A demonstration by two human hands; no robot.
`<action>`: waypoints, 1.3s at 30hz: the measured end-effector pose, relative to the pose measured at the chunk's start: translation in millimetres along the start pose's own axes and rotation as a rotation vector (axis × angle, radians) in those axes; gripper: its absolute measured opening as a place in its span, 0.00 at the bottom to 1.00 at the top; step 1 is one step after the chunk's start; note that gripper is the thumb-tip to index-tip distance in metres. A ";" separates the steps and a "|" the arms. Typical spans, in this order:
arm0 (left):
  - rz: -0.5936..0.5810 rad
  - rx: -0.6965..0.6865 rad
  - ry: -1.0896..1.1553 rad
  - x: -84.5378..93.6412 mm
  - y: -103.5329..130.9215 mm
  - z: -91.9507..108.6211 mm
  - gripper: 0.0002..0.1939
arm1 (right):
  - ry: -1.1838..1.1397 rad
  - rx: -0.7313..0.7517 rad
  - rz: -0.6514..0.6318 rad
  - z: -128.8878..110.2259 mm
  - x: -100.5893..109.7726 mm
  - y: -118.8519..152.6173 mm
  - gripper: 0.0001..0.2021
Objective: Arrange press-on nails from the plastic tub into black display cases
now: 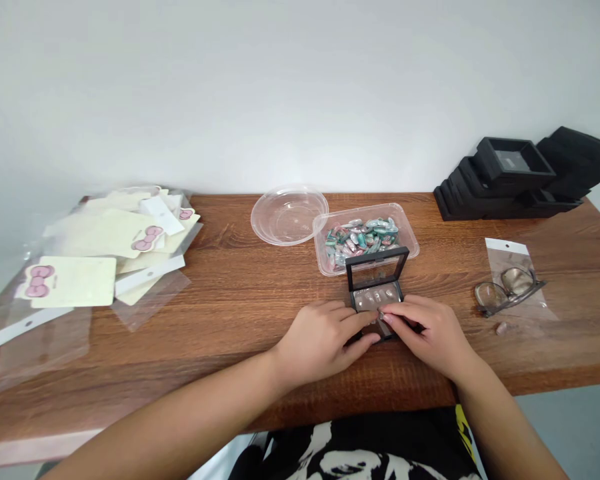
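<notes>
A small black case (376, 297) lies on the wooden table with its windowed lid raised, and a row of clear nail-shaped pieces shows inside. My left hand (325, 339) rests at the case's left side, index fingertip inside it and thumb at its front edge. From the right, my right hand (427, 331) reaches over the case, thumb and index finger pinched on a tiny shiny piece (381, 316). Just behind the lid is a clear plastic tub (407, 233) of green, pink and silver nail tips (363, 239).
A round clear dish (289, 217) touches the tub's left side. Bagged cream cards (80, 280) are piled at the left. Stacked black cases (500, 180) stand at the back right. Glasses (507, 293) lie on a clear bag (507, 248), near a small piece (502, 328).
</notes>
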State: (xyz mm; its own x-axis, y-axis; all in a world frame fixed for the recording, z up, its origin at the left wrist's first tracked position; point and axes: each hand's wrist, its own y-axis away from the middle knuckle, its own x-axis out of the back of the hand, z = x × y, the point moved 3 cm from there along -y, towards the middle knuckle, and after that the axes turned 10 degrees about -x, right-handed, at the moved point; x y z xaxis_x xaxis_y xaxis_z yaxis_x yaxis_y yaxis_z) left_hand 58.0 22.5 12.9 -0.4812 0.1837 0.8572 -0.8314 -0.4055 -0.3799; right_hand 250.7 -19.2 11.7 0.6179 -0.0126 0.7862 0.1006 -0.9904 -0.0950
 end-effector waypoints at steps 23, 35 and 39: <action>0.219 -0.121 0.293 10.2 -2.0 0.8 0.24 | 0.092 -0.114 -0.014 -21.0 96.2 -108.9 0.09; 0.199 -0.150 0.290 9.0 -4.6 -1.5 0.25 | 0.404 -0.109 -0.407 -8.0 46.2 -161.7 0.09; 0.182 -0.132 0.308 8.4 -4.3 -1.9 0.25 | 0.479 -0.100 -0.407 -10.5 42.9 -162.4 0.09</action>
State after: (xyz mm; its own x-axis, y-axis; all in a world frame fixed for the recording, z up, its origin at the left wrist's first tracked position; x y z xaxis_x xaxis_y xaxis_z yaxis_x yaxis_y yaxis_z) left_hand 57.0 27.5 21.1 -0.6687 0.3875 0.6346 -0.7435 -0.3412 -0.5752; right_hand 252.7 139.6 67.3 0.1264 0.3299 0.9355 0.1660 -0.9368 0.3079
